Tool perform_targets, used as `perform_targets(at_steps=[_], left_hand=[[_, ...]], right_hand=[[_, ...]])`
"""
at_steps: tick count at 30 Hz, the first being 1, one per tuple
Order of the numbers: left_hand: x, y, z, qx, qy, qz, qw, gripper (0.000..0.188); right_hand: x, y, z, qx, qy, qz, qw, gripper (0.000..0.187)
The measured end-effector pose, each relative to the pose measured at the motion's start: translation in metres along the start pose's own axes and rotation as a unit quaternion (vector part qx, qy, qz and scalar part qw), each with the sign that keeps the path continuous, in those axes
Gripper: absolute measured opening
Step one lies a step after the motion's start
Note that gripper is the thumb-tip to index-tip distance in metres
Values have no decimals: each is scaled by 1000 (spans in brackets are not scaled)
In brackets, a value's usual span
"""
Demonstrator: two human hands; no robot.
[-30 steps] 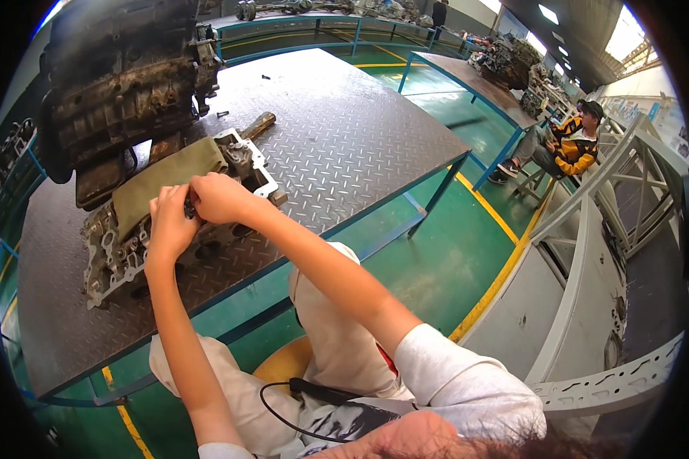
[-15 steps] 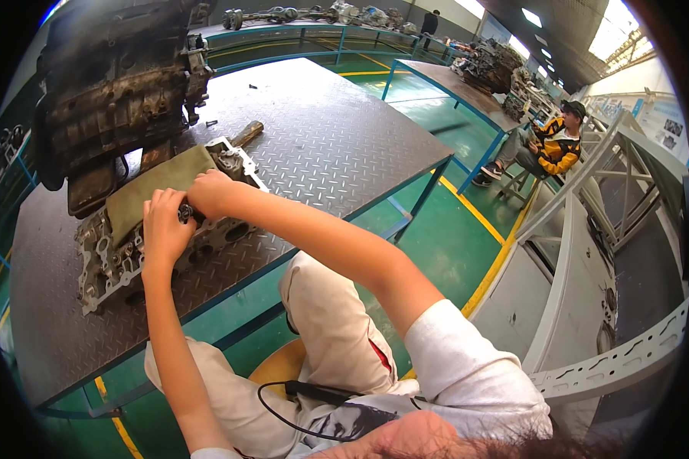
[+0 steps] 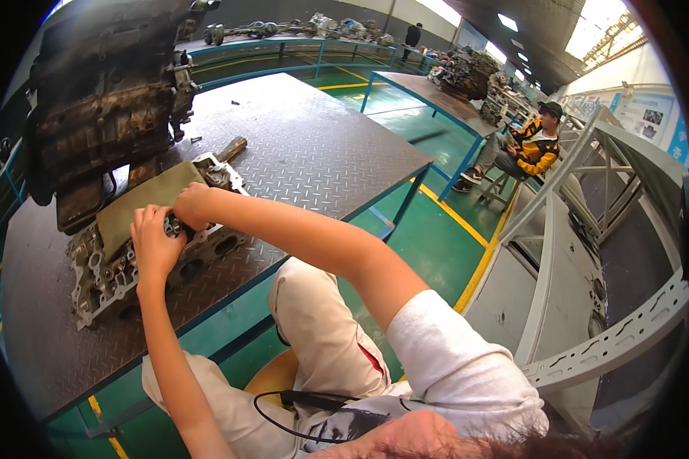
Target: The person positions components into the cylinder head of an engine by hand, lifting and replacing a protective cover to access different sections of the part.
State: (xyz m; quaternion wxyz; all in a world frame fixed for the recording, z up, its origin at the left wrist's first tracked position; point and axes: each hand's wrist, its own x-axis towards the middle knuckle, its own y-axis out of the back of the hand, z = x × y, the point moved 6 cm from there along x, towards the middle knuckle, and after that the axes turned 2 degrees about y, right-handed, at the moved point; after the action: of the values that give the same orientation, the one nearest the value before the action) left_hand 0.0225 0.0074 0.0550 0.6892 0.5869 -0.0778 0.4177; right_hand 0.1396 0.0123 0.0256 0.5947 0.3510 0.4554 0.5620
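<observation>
A metal engine cylinder head point(image 3: 90, 307) lies on the diamond-plate table, with an olive-green cloth point(image 3: 142, 203) spread over its far part. My left hand point(image 3: 158, 239) is at the middle of the head, its fingers bent over the near edge of the cloth. Close against it, my right hand point(image 3: 194, 206) is closed, with its fingertips pointing down into the head. Between the hands shows a small dark metal part point(image 3: 174, 226). What either hand grips is hidden by the fingers.
A large dirty engine block point(image 3: 103, 96) stands behind the cylinder head. A wooden piece point(image 3: 233, 148) lies past its right end, with small bolts point(image 3: 197, 139) on the diamond-plate table point(image 3: 306, 168). A seated person point(image 3: 540, 145) is at the right, beside a grey metal frame point(image 3: 547, 229).
The whole view has shifted slightly, so the table sits lower and further left. Both hands stay at the same place on the cylinder head, with little visible finger movement.
</observation>
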Motion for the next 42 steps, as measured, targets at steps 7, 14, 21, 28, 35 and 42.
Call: perform_targets(at_steps=[7, 14, 21, 28, 35, 42], left_hand=[[-10, -1, -15, 39, -16, 13, 999, 40], [3, 1, 17, 75, -4, 17, 997, 16], [14, -56, 10, 126, -14, 44, 991, 15], [17, -63, -1, 109, 26, 68, 991, 13], [28, -67, -3, 139, 71, 67, 986, 11], [22, -52, -20, 135, 157, 137, 969, 16]], right_hand=[[-20, 27, -8, 139, 74, 131, 979, 22], [-58, 40, 9, 188, 8, 131, 973, 18], [-72, 37, 10, 212, 6, 251, 944, 24], [-57, 30, 12, 199, 5, 229, 953, 22], [-48, 11, 22, 111, 42, 243, 963, 19], [-48, 18, 8, 57, 48, 272, 959, 19]])
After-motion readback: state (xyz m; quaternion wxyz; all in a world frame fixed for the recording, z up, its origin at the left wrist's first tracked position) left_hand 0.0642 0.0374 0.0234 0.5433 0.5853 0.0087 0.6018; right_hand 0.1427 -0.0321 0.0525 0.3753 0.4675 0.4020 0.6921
